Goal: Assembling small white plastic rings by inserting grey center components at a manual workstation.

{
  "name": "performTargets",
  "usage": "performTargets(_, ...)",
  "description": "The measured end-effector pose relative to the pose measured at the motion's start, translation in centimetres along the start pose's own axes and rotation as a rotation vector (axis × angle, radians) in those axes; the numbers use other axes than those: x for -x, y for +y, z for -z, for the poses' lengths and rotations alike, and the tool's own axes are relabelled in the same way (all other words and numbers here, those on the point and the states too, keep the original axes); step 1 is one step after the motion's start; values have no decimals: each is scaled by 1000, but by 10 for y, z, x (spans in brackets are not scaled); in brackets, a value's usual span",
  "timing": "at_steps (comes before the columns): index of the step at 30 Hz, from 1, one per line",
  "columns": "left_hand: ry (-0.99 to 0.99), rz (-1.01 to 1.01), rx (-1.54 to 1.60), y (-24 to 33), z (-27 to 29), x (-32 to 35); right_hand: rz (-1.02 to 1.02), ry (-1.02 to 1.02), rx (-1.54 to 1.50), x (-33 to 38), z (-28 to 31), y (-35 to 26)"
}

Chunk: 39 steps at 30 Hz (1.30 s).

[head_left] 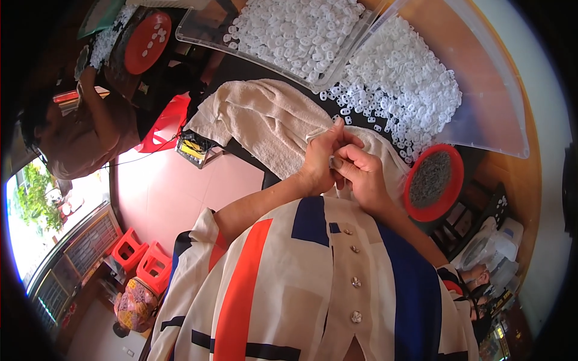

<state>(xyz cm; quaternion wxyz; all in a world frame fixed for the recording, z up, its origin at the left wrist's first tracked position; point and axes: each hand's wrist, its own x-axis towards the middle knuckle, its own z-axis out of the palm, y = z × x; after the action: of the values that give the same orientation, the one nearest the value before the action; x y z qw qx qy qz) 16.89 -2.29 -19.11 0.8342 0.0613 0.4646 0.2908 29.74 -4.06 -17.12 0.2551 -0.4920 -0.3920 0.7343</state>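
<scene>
My left hand (321, 157) and my right hand (361, 174) are pressed together over a beige towel (265, 120) on the table. Both pinch one small part between the fingertips; the part is too small and hidden to make out. Just beyond the hands lies a heap of small white plastic pieces (409, 84) on a clear plastic lid or tray (500, 114). A red bowl (435, 207) with small grey metal parts sits right of my right hand.
A clear bin (208, 33) with more white pieces stands at the back. Another person (90, 132) sits at the left by a red dish (147, 42) of white pieces. Red stools (141, 256) stand on the pink floor.
</scene>
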Motion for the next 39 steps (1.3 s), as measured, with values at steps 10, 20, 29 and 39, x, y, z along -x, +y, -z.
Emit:
performTargets(10, 268, -242, 386, -18, -6, -4, 13, -22, 58, -4, -2, 2)
performTargets(20, 181, -219, 322, -6, -3, 0, 37, -39, -11, -7, -7, 0)
performTargets(29, 26, -346, 59, -12, 22, 20, -22, 96, -92, 6, 14, -13)
performTargets(39, -174, -385, -99, -4, 21, 36, -72, 51, -61, 14, 17, -19)
